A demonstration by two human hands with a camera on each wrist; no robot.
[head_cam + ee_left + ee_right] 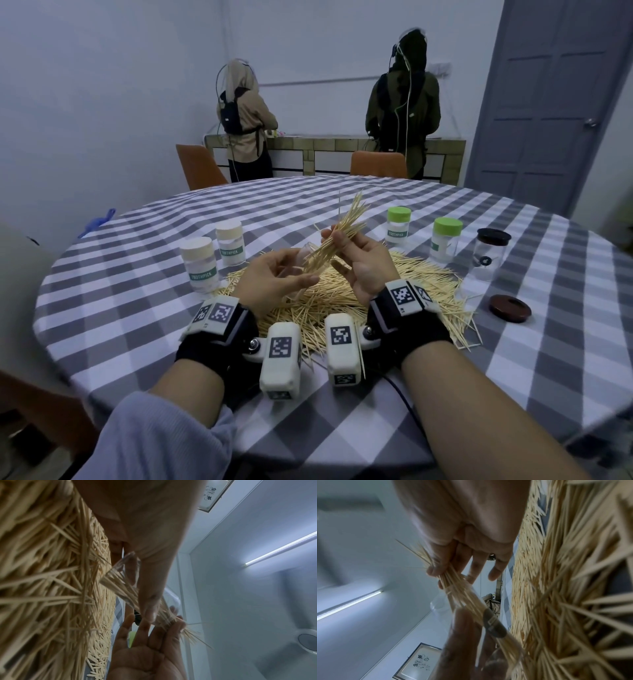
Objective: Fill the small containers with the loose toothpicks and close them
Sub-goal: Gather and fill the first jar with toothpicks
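From the head view, your right hand (356,260) pinches a bundle of toothpicks (337,236) near its middle between thumb and fingers, the upper ends fanning out above, while your left hand (274,277) curls round a small clear container (301,263) tilted toward the bundle, just above the loose pile (404,284) on the checked table (137,308). Two cream-lidded containers (202,263) stand to the left of the pile, two green-lidded ones (399,224) to the right, and beyond those an open clear jar (489,257) with its dark lid (509,307) lying apart on the cloth. In the left wrist view, the lower ends of the bundle are already inside the clear container (120,582), which your left hand's thumb and fingers hold by the wall, and your right hand's fingertips (175,627) grip the sticks where they leave the mouth. The sticks look light, stiff and thin, so I judge they will slide and splay easily: keep the pinch close to the mouth and tight enough to hold them parallel. In the right wrist view, your right thumb and forefinger squeeze the bundle (453,585) while the other fingers stay spread; a few stray points stick out sideways and may catch on the rim. The container seems light, smooth plastic, likely slippery, so hold it round the middle and not at the rim.
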